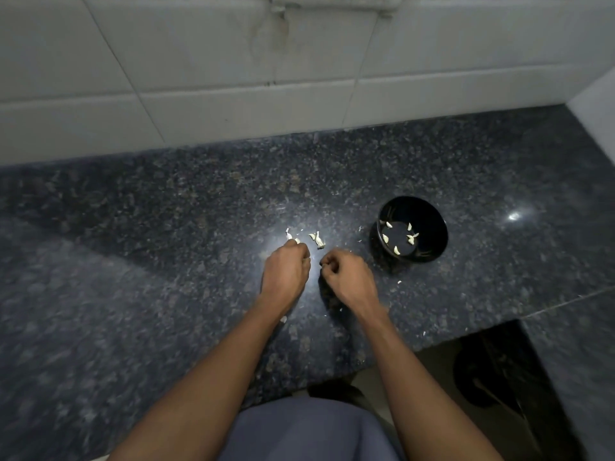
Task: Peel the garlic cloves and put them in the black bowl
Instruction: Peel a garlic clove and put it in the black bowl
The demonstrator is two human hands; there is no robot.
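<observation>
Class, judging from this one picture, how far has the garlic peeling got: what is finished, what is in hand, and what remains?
Done: several peeled cloves lie in the black bowl. In hand: the left hand and right hand are curled close together; what they hold is hidden. Left: a few garlic pieces lie on the counter just beyond the hands.

Black bowl (429, 207), speckled grey counter (166, 227)
</observation>
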